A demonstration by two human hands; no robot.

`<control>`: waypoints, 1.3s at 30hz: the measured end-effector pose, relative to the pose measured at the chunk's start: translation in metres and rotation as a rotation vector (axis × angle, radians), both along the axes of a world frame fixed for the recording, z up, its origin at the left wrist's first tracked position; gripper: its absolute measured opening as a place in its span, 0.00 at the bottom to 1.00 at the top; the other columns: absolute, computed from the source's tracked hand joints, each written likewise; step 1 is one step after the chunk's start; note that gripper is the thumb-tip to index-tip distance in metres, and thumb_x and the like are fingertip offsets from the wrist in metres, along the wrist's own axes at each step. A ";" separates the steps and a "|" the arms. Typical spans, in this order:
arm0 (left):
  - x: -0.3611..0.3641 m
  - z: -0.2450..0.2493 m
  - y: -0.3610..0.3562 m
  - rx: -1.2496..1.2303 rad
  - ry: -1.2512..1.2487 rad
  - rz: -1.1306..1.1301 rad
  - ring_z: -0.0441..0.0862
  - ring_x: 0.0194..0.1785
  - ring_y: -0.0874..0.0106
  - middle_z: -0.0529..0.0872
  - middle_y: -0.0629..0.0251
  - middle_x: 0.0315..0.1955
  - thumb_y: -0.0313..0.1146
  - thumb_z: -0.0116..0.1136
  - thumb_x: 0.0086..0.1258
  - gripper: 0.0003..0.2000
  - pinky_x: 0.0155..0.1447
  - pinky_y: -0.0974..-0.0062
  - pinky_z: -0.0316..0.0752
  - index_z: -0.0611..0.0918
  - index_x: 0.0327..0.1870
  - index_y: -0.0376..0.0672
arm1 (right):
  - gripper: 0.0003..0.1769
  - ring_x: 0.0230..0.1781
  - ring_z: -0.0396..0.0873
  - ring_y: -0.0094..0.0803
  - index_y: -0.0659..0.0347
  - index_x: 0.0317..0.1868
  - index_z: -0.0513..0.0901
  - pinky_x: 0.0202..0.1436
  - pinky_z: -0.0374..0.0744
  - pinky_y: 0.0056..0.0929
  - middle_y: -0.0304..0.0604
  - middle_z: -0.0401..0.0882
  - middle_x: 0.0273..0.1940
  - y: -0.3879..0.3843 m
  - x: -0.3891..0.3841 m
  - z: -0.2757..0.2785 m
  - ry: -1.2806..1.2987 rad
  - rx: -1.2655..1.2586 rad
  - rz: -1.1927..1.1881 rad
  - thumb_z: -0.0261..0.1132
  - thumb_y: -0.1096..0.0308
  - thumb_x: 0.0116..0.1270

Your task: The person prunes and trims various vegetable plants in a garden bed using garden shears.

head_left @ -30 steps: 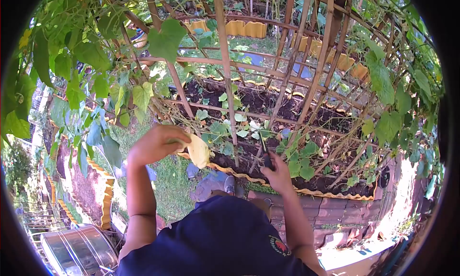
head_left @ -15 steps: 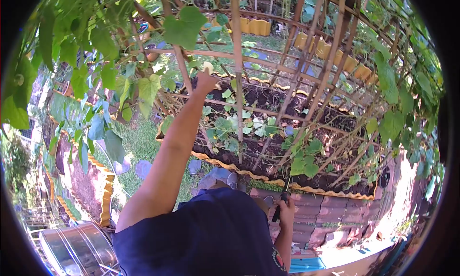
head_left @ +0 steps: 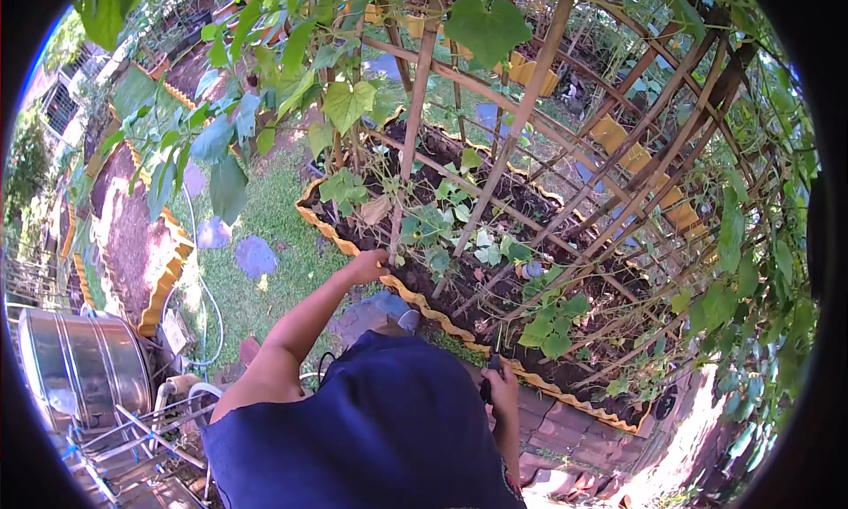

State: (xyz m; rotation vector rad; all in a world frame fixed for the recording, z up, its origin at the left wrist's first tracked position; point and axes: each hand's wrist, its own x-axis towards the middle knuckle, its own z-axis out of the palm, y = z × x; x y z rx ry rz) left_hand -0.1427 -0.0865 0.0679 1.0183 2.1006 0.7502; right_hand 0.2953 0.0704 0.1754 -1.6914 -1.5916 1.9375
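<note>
Low over the near edge of the planted bed is my left hand (head_left: 367, 267), its fingers curled in beside the foot of a wooden trellis pole (head_left: 408, 169). What it holds, if anything, I cannot tell. Close to my body, my right hand (head_left: 502, 390) is closed around a black-handled tool (head_left: 495, 365) whose thin, light end points up toward the bed. Leafy vine plants (head_left: 428, 225) grow in the dark soil, and a withered brownish leaf (head_left: 375, 211) hangs just above my left hand.
Wavy yellow edging (head_left: 424, 308) borders the bed. A slanted wooden lattice (head_left: 530, 112) stands over it, with broad vine leaves (head_left: 486, 30) hanging from above. Grass with stepping stones (head_left: 255, 256) lies left, along with a hose (head_left: 212, 310) and a metal drum (head_left: 86, 368). Brick paving (head_left: 565, 429) runs at right.
My left arm has come down from high on the trellis, where the hand was at something pale yellow, to the bed's near edge. My right hand keeps the tool. The view has turned left.
</note>
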 end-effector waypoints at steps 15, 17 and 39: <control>0.120 -0.039 -0.056 -0.171 0.120 -0.116 0.85 0.56 0.53 0.87 0.49 0.53 0.38 0.66 0.65 0.24 0.61 0.59 0.78 0.81 0.61 0.38 | 0.30 0.33 0.81 0.34 0.66 0.57 0.83 0.38 0.78 0.33 0.44 0.83 0.35 -0.070 0.166 -0.109 -0.334 0.095 0.189 0.68 0.56 0.58; 0.172 -0.070 -0.103 -0.393 -0.018 -0.368 0.78 0.66 0.49 0.82 0.45 0.61 0.51 0.60 0.70 0.30 0.70 0.56 0.72 0.79 0.66 0.39 | 0.28 0.36 0.83 0.39 0.67 0.52 0.84 0.42 0.79 0.35 0.48 0.84 0.35 -0.087 0.170 -0.094 -0.384 -0.053 0.258 0.67 0.54 0.57; 0.145 -0.004 -0.258 -0.937 -0.395 -0.486 0.86 0.57 0.55 0.87 0.47 0.52 0.49 0.51 0.71 0.23 0.56 0.54 0.78 0.86 0.55 0.42 | 0.20 0.31 0.85 0.37 0.67 0.38 0.85 0.36 0.79 0.38 0.48 0.86 0.30 -0.115 0.027 -0.117 -0.404 -0.112 0.390 0.70 0.59 0.51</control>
